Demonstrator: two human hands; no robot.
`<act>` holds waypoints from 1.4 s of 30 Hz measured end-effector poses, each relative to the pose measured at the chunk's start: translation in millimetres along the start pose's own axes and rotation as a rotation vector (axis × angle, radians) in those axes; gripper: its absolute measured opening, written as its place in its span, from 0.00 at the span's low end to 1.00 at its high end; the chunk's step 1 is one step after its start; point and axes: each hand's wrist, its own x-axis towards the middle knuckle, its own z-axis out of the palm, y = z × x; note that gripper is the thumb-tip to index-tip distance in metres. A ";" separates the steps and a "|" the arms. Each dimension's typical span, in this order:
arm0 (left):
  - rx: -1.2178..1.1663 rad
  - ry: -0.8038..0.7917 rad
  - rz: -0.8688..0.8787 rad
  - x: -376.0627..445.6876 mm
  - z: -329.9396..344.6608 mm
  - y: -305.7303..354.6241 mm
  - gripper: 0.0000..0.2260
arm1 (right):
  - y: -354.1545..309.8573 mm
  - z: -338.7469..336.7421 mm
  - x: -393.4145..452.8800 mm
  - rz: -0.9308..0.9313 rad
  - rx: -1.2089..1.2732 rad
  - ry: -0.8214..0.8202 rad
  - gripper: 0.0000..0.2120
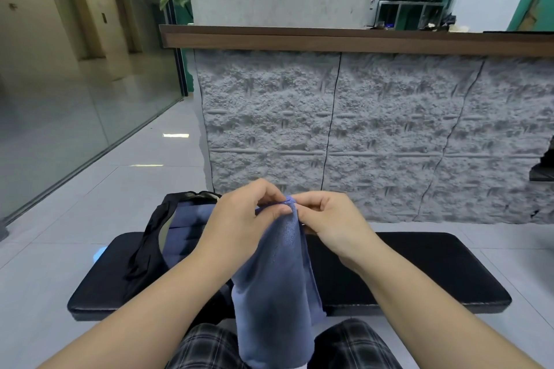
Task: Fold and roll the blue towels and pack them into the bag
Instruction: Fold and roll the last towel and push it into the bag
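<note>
Towel (pixel 275 278) hanging limp, soft and light, sagging toward lap. Left hand (pixel 239 219) and right hand (pixel 332 222) both pinching its top edge; corners looking the surest grip. Bag (pixel 156 237) lying on table (pixel 419 263).

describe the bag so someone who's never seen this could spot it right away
Find the long black padded bench in front of the grey stone-textured counter. On its left end sits the bag, black and soft, mouth open, with rolled blue towels inside. Unlike the loose towel both hands pinch, it is black.
</note>
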 end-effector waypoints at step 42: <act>0.904 -0.249 0.683 14.0 -32.2 -54.9 0.13 | 22.0 -59.3 3.6 -0.034 -0.511 0.249 0.10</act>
